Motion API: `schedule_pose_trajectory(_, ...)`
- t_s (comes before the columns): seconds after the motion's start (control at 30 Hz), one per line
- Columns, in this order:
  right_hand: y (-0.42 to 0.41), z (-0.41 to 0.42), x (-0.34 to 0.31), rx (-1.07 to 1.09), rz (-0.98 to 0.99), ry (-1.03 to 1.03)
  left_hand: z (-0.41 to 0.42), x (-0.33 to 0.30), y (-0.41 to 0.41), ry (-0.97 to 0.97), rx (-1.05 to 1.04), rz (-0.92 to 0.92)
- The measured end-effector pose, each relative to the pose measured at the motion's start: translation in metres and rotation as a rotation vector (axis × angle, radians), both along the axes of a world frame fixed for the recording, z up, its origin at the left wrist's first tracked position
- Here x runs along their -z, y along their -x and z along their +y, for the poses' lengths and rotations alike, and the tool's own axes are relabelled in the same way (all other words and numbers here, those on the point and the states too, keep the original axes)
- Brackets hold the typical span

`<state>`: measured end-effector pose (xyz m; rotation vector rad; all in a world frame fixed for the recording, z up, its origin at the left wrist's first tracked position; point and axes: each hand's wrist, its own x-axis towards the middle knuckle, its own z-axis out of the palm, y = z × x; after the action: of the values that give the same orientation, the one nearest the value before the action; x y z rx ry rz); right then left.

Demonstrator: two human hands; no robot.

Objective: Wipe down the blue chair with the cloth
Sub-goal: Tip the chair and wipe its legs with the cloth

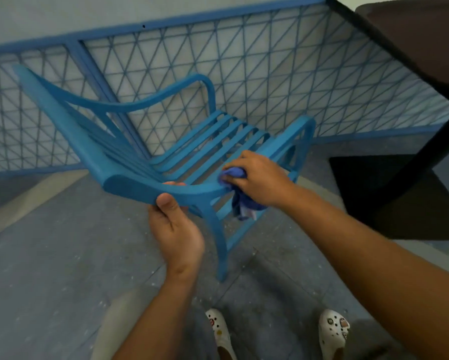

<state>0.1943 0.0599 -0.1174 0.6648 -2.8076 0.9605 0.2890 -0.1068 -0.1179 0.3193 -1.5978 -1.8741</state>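
The blue slatted chair (130,162) stands on the grey floor, tilted back toward me, with its seat facing the railing. My left hand (175,229) grips the near armrest from below, thumb on its outer edge. Further along that same armrest, my right hand (259,178) presses a crumpled blue-purple cloth (240,201) against the rail where it meets the seat slats. Part of the cloth hangs down under my palm.
A blue metal railing (218,81) with diagonal mesh runs behind the chair. A dark brown block (413,113) overhangs at the right. My feet in white clogs (219,333) stand on the speckled grey floor (49,255) just behind the chair leg.
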Motion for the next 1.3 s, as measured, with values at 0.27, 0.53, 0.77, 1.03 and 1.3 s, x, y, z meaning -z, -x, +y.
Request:
schedule_pose_trajectory(0.27,0.067,0.052,0.016,0.039,0.046,-0.443,0.019,0.013,0.008,0.095,0.06,-0.053)
schedule_pose_trajectory(0.53,0.061,0.043,0.029,0.086,0.048,-0.361,0.012,0.009,0.004,0.157,0.073,-0.173)
schedule_pose_trajectory(0.77,0.045,0.035,0.025,0.031,0.008,-0.43,-0.002,0.012,-0.004,0.164,-0.007,-0.201)
schedule_pose_trajectory(1.03,-0.004,0.0,0.026,-0.033,-0.002,-0.503,-0.054,0.012,-0.029,0.12,-0.103,-0.226)
schedule_pose_trajectory(1.3,-0.039,-0.047,0.019,-0.001,-0.003,-0.593,-0.115,0.006,-0.035,0.193,-0.007,-0.335)
